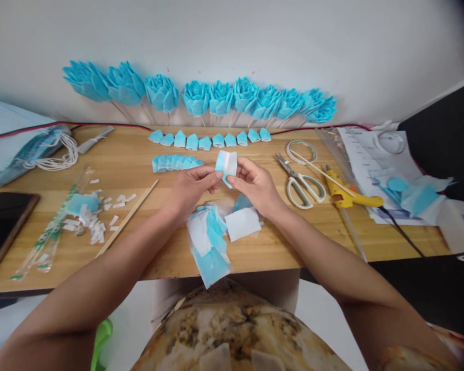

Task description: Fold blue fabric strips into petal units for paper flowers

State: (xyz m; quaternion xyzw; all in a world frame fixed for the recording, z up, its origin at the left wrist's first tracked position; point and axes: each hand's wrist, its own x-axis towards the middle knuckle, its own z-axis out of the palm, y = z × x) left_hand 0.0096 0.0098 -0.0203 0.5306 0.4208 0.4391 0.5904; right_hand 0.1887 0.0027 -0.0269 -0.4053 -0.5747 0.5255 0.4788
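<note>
Where the left hand (189, 189) nears the right hand (258, 186), head view: thin folded blue-and-white fabric-like piece (226, 164), above the tabletop (170, 208).
Both hands: clamped on its lower part.
Folded piece: seems light, soft, easily creased; best held by edges.

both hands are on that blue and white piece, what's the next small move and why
Probably fold the white flap of the blue and white piece over, with left hand and right hand both pinching it: the flap stands upright, while the pointed pieces in the row beyond look folded.
</note>
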